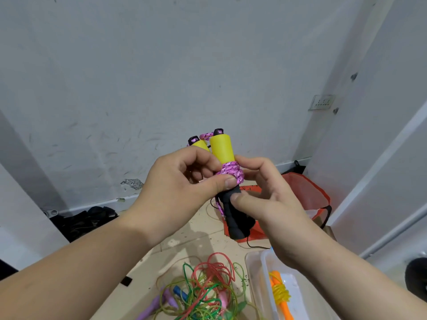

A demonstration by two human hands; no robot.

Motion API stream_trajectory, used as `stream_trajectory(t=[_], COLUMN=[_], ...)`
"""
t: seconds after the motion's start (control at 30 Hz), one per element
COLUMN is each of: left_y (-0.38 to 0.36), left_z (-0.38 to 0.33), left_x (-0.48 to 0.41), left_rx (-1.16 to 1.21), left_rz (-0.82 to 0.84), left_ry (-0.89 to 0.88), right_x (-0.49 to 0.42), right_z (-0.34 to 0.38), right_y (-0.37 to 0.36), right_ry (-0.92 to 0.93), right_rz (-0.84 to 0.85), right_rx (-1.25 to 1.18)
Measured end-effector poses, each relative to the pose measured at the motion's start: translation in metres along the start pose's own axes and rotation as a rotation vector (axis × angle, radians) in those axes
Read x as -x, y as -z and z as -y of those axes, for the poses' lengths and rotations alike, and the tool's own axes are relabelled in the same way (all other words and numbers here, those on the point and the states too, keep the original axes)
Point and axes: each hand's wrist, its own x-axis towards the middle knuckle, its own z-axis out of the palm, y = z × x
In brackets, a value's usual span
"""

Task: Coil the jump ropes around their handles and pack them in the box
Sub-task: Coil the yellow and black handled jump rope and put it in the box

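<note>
- Jump rope with the yellow-and-black handles (222, 147) stands upright between your two hands, held up in front of you, well above the floor.
- Your left hand (182, 183) is closed round the pair of handles, its thumb pressed flat on the purple cord coil (231, 170) wound about their middle.
- Your right hand (268, 202) is curled too: thumb on the black foam grip just under the coil, fingers wrapped behind the handles at the coil's level.
- A short loose tail (219, 207) of purple cord hangs below the coil on the left side; I judge the winding nearly finished.
- To finish well, pin the turns with your left thumb, draw the tail snug, and tuck it under a turn so nothing springs loose.
- Low at right lies the clear plastic box (254, 273), an orange-handled rope (280, 294) already coiled inside.
- Beside the box, a tangle of green, red and purple ropes (208, 285) waits on the floor.
- Farther off, a red bag (307, 190) stands by the wall.
</note>
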Motion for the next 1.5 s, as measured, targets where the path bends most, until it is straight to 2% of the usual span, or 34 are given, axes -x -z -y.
stream_trajectory(t=[0.17,0.57,1.03,1.17,1.5], left_y=[0.001,-0.004,-0.001,-0.003,-0.013], left_z=[-0.002,-0.002,-0.004,-0.003,0.002], left_x=[-0.001,0.001,0.008,0.008,0.005], left_rx=[0.104,0.104,0.031,0.016,-0.173], left_rz=[0.009,-0.003,-0.001,0.05,0.076], left_ry=[0.054,0.09,0.138,0.159,0.082], right_x=[-0.004,-0.011,-0.005,-0.005,-0.01], right_z=[-0.003,-0.006,-0.003,-0.006,-0.01], right_y=[0.003,0.004,0.005,0.001,0.009], right_ry=[-0.026,0.03,-0.016,-0.033,-0.029], right_rz=[-0.005,-0.099,0.005,0.0,0.049], right_rx=[-0.081,0.006,0.029,0.009,-0.076])
